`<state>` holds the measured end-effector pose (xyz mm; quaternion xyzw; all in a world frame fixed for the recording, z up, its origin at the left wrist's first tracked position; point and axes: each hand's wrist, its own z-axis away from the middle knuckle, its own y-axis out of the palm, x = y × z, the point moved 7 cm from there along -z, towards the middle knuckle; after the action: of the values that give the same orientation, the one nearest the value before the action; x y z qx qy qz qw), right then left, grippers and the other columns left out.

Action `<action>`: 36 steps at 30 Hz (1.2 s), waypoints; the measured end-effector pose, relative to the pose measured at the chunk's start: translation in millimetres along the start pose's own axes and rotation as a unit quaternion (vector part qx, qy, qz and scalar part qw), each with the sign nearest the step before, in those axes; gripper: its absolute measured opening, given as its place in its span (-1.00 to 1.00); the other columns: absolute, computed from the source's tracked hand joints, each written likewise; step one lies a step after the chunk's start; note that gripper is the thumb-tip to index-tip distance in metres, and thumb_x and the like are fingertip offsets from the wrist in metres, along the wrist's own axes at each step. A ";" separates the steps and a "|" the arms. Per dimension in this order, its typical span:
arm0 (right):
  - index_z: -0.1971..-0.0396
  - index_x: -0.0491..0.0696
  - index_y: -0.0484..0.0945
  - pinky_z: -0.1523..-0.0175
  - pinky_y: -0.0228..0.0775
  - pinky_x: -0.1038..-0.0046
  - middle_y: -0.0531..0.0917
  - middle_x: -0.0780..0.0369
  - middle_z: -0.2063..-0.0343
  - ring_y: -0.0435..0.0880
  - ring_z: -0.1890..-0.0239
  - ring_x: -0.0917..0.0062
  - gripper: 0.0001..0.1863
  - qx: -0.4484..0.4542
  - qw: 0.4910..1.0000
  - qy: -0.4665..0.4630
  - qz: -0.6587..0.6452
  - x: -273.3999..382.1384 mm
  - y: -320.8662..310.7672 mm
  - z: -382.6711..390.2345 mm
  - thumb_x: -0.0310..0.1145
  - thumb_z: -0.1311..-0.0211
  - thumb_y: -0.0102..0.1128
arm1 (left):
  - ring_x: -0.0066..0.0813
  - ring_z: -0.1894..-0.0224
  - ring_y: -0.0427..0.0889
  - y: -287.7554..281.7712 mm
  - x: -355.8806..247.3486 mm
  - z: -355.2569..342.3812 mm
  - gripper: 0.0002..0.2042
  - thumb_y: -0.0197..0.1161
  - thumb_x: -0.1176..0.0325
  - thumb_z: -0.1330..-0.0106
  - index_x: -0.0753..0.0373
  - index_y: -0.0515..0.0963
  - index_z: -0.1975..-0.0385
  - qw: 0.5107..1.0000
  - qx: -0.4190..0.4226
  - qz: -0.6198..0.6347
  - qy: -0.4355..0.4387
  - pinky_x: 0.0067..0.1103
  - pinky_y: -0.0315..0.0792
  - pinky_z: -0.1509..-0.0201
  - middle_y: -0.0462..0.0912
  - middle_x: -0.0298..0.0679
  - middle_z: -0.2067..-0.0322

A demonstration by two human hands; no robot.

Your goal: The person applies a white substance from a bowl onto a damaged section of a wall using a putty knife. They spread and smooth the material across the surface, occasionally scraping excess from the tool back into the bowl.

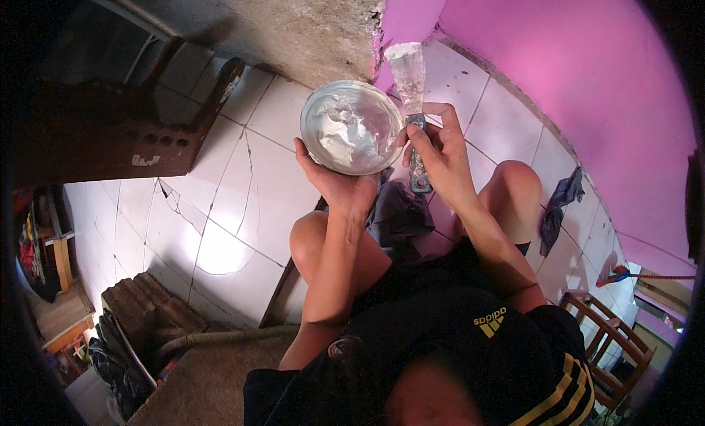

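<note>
My left hand supports a round, shallow metal tin from below, tilted to show smeared white paste inside. My right hand grips a putty knife by its dark handle, just right of the tin. The knife's wide blade, crusted with white paste, points away from me beyond the tin's right side. Dark crumpled cloth lies between my legs, below both hands.
A pink wall curves along the right, beside a bare rough patch at the top. Dark wooden furniture stands left on cracked white tiles. A rag and wooden stool are at right, concrete blocks lower left.
</note>
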<state>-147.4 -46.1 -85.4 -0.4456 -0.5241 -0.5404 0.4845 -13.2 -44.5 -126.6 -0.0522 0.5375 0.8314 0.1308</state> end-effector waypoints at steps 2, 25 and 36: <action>0.07 -0.07 0.16 0.50 0.35 0.61 0.56 0.22 0.49 0.50 0.56 0.65 -0.73 0.002 1.000 -0.001 0.004 -0.6 0.9 -0.6 -0.52 -0.31 -0.02 | -0.23 -0.20 0.30 -1.4 -0.3 -0.5 -0.30 -0.21 -0.32 -0.21 0.05 0.25 -0.21 1.000 0.004 -0.001 -0.003 -0.20 0.16 -0.27 0.33 -0.28 -0.16; 0.06 -0.09 0.17 0.46 0.33 0.61 0.56 0.21 0.49 0.49 0.57 0.65 -0.72 -0.037 0.998 -0.009 0.048 5.2 17.7 0.3 -0.51 -0.30 -0.01 | -0.16 -0.15 0.34 -0.4 -2.9 1.4 -0.35 -0.26 -0.25 -0.25 0.06 0.25 -0.21 1.000 0.010 0.012 -0.017 -0.16 0.27 -0.16 0.35 -0.23 -0.13; 0.10 -0.08 0.12 0.58 0.29 0.61 0.50 0.24 0.51 0.47 0.59 0.67 -0.67 -0.055 0.998 -0.031 0.029 5.0 18.7 -1.1 -0.60 -0.23 0.02 | -0.17 -0.14 0.34 -0.8 -2.7 -0.2 -0.35 -0.25 -0.25 -0.23 0.06 0.26 -0.19 1.000 0.008 0.012 -0.012 -0.17 0.28 -0.15 0.36 -0.24 -0.11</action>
<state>-129.4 -47.1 -78.0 -0.5031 -0.4955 -0.5396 0.4585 -10.4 -44.8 -126.9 -0.0342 0.5429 0.8294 0.1275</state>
